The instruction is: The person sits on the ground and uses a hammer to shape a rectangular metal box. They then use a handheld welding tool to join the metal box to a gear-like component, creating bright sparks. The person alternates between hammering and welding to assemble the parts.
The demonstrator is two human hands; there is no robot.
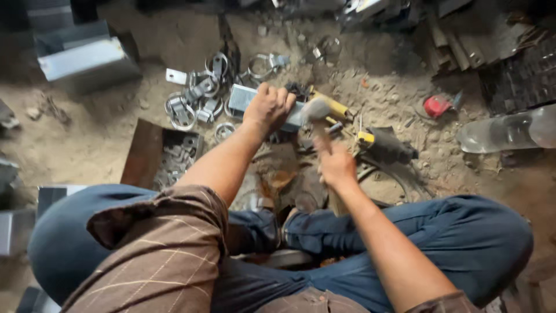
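Sandy, littered ground [104, 145] fills the frame, strewn with metal scraps. Along the bottom, the person sits cross-legged in blue trousers [463, 237], a brown checked sleeve [168, 255] on the left arm.

At the upper left lies a folded sheet-metal box [87, 58]. At the right edge rests a clear plastic bottle [504, 130] on its side. Left of centre sits a rusty open tray [165, 153] holding small metal pieces. Above it, a heap of round metal clamps [197, 98] spreads over the sand. Right of centre lies a black and yellow power tool [385, 148], and further to the upper right a small red object [437, 106].

In the middle, the left hand [269, 107] is clenched over a rectangular metal piece [246, 98], pressing it down on the ground just right of the clamps. The right hand [336, 165] grips the wooden handle of a hammer [317, 113], whose blurred grey head hangs just beside the left hand's knuckles, over the right end of the metal piece. A yellow-handled tool [333, 104] lies just behind the hammer head.
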